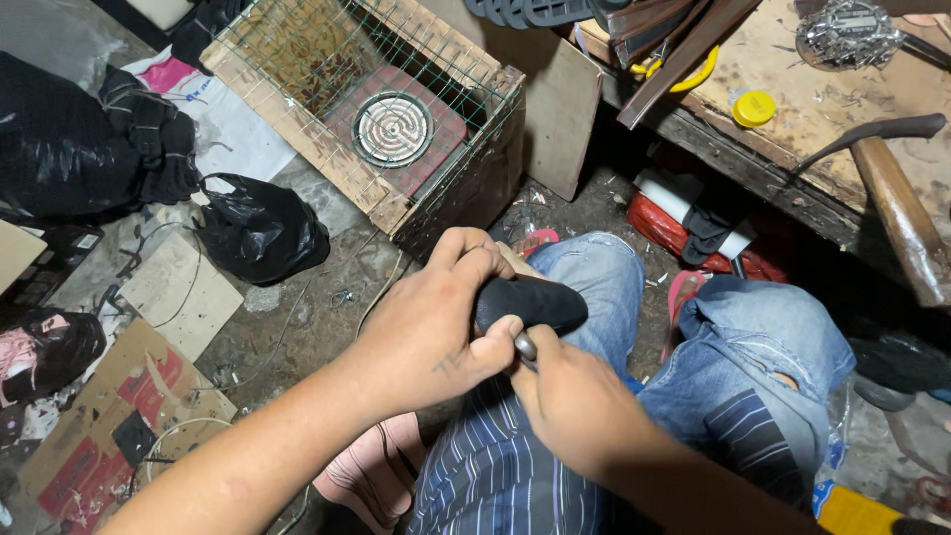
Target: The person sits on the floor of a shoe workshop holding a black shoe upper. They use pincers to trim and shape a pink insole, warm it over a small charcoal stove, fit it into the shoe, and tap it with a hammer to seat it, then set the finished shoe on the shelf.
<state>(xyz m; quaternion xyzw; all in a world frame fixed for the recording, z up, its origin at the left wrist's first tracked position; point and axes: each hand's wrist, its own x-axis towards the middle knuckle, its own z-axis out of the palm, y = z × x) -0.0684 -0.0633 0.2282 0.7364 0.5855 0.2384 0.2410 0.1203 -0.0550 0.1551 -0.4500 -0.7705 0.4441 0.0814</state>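
left hand [436, 327] grips black shoe [535, 302] | right hand [570, 401] just below

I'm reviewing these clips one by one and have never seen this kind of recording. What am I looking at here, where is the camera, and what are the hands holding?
There is no machine: a seated person in blue jeans works with bare hands, and the one camera sits on their head, looking down. The left hand grips a black, rounded shoe-like piece over the knee. The right hand pinches a small metal-tipped tool against it; what tool it is cannot be told. On the littered floor stand a wooden crate covered in wire mesh and a black plastic bag. At right, a wooden-handled hammer and a yellow cap lie on a worn wooden workbench.
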